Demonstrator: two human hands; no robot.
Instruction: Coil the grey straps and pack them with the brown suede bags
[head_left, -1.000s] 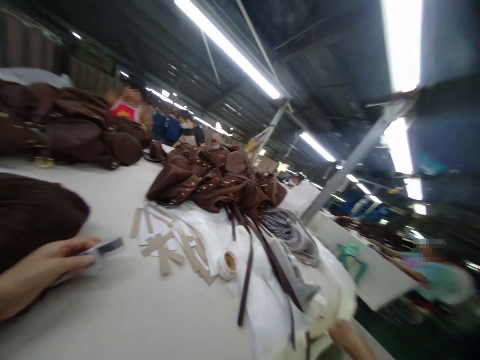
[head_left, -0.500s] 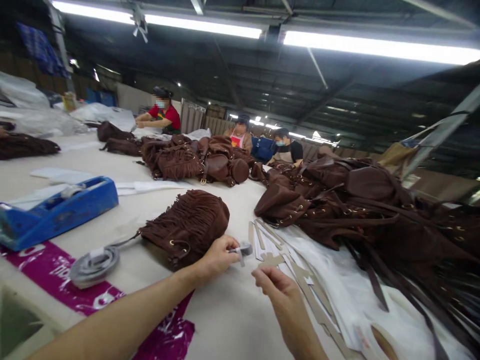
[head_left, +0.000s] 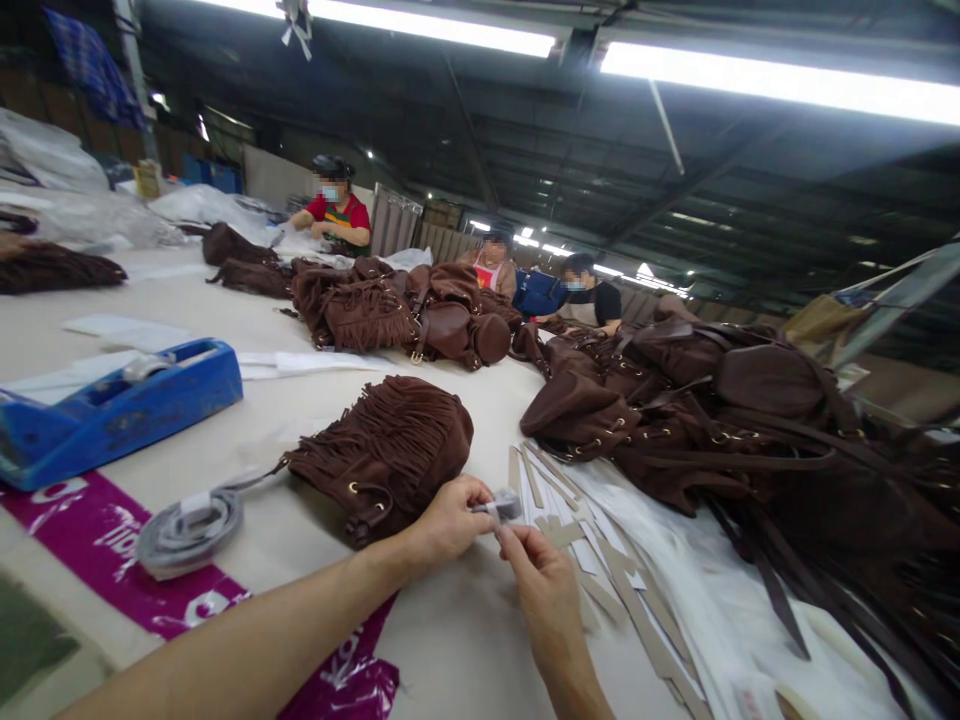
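Observation:
My left hand [head_left: 448, 520] pinches a small grey strap piece [head_left: 504, 506] above the white table [head_left: 465, 640]. My right hand [head_left: 541, 578] meets it from the right, its fingertips closed on the same grey piece. Just behind my hands lies a brown fringed suede bag [head_left: 390, 452]. Tan cardboard strips [head_left: 592, 560] lie scattered to the right of my hands.
A coiled grey strap [head_left: 187, 525] and a blue tape dispenser [head_left: 112, 410] sit at the left. A large heap of brown bags [head_left: 735, 420] fills the right, another pile [head_left: 397, 310] lies farther back. Three people sit at the far side of the table.
The view swung left from the bag heap to my hands. My right hand rose and closed on the grey piece that my left hand holds.

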